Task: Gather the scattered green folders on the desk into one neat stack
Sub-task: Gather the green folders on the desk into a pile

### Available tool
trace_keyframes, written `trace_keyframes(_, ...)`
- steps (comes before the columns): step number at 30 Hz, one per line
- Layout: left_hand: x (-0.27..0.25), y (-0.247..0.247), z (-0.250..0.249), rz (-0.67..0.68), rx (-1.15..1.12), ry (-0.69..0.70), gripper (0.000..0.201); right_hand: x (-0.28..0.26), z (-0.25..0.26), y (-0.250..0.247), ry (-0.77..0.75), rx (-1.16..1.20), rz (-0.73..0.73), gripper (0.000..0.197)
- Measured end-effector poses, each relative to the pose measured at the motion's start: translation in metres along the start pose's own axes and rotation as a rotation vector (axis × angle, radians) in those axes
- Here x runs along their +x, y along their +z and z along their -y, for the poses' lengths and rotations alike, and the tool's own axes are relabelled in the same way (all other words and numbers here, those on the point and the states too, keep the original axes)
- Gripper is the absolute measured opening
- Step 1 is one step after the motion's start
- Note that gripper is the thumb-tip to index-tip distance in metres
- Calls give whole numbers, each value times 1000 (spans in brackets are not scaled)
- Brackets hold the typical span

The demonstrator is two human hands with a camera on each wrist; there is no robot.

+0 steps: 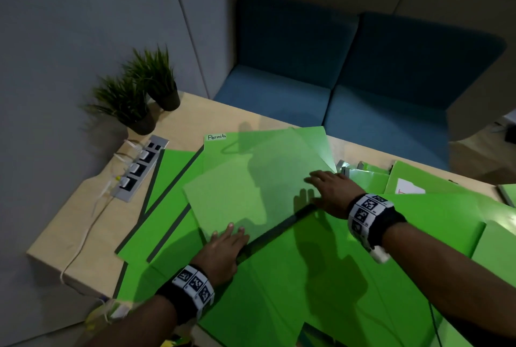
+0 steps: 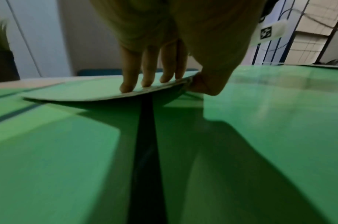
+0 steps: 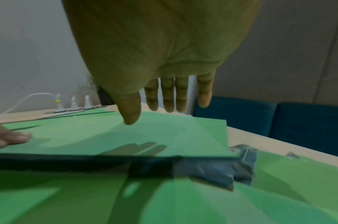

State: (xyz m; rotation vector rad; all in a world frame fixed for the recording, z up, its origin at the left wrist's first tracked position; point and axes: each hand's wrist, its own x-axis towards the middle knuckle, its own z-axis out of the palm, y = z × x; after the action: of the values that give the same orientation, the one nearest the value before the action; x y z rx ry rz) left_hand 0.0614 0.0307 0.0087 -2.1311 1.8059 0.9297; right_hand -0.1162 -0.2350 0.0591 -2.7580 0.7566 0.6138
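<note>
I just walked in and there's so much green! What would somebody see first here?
First the bright green folders, spread overlapping across most of the desk, one tabbed "Permits" at the far side. Next, two hands on the top folder: the left hand pinches its near edge, and the right hand hovers open at its right corner. Two small potted plants stand in the desk's far left corner.

L hand pinching w/ thumb under, R hand flat, fingers straight
</note>
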Motion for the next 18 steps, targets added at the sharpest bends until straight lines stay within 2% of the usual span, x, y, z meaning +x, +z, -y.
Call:
trace_keyframes(3, 11, -22, 9, 61, 61, 182, 70, 23, -7, -4, 66, 77, -15, 62)
trace_keyframes(5, 20, -31, 22, 43, 0, 255, 68, 34, -10, 2, 144, 130, -36, 62)
trace_keyframes(7, 27, -39, 36, 13, -126, 268, 62, 39, -14, 16, 270, 173, 16, 65)
trace_keyframes(9, 35, -44, 48, -88, -318, 120, 61, 38, -19, 35, 362, 218, 105, 70)
trace_keyframes(10, 41, -47, 54, -235, -449, -28, 64, 36, -22, 43, 377, 239, 126, 70)
trace_keyframes(11, 50, -53, 60, -416, -577, -224, 67, 34, -24, 51, 378, 250, 124, 69)
trace_keyframes(12, 60, -59, 68, -536, -686, -448, 75, 32, -26, 55, 387, 247, 103, 69)
trace_keyframes(13, 70, -65, 75, -542, -758, -651, 90, 29, -27, 58, 419, 244, 67, 69)
trace_keyframes(14, 80, -69, 80, -469, -798, -775, 108, 25, -28, 58, 491, 240, 27, 73)
trace_keyframes(15, 87, -72, 82, -365, -795, -819, 121, 22, -28, 59, 589, 258, -18, 76)
trace_keyframes(16, 94, -73, 83, -296, -775, -803, 127, 19, -28, 60, 686, 308, -60, 78)
trace_keyframes(18, 106, -75, 79, -270, -776, -752, 133, 16, -29, 62, 793, 421, -98, 83)
